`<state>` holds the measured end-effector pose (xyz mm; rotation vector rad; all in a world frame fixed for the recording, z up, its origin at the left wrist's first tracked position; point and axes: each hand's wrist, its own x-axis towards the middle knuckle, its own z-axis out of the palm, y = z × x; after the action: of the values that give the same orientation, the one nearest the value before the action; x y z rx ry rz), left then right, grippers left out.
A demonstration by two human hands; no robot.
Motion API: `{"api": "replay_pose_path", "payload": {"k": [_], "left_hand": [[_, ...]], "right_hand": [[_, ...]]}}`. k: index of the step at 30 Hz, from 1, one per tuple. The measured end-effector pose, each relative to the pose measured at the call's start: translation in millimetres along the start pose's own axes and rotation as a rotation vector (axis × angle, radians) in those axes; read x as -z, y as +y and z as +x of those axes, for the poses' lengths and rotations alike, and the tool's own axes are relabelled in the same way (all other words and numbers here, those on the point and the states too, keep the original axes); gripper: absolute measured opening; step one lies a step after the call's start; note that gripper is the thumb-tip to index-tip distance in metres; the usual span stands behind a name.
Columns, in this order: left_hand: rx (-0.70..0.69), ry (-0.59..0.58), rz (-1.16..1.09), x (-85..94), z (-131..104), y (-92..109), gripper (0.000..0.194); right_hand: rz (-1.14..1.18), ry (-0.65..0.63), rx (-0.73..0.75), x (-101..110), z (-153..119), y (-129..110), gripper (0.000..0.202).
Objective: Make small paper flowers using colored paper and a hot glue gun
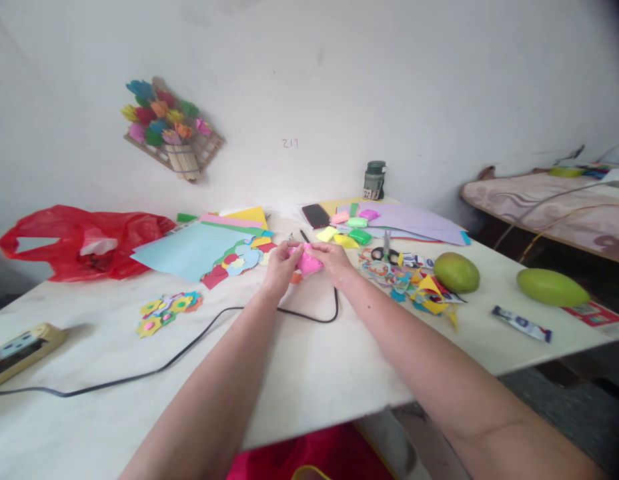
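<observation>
Over the middle of the table, both my hands pinch a bright pink packet (309, 262), which looks like soft modelling clay in clear wrap. My left hand (283, 263) grips its left side and my right hand (333, 261) its upper right edge. Just beyond lie similar packets: a yellow one (327, 234), a dark green one (360, 237), a light green one (358, 222), a peach one (340, 218) and a purple one (369, 215). Left of my left hand are cut paper flower shapes (244, 257). Small finished-looking paper flowers (168, 311) with coloured centres lie nearer the left.
Black-handled scissors (385, 252) and paper scraps (424, 290) lie to the right, with two green mangoes (457, 272) and a glue tube (522, 323). A black cable (189, 355) crosses the table. Left are a red plastic bag (84, 243) and a power strip (27, 350).
</observation>
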<state>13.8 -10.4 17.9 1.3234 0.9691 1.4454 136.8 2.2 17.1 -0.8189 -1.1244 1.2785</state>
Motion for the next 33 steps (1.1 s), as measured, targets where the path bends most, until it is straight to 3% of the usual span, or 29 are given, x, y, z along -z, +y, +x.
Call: {"api": "replay_pose_path", "payload": {"k": [8, 15, 33], "left_hand": [[0.01, -0.038, -0.093, -0.5, -1, -2, 0.034], [0.004, -0.003, -0.053, 0.1, 1, -3, 0.033], [-0.018, -0.003, 0.044, -2.0, 3, -11, 0.028]], "right_hand": [[-0.006, 0.053, 0.008, -1, 0, 0, 0.023], [0.043, 0.023, -0.031, -3, -3, -2, 0.024], [0.084, 0.135, -0.031, -6, -3, 1, 0.013]]}}
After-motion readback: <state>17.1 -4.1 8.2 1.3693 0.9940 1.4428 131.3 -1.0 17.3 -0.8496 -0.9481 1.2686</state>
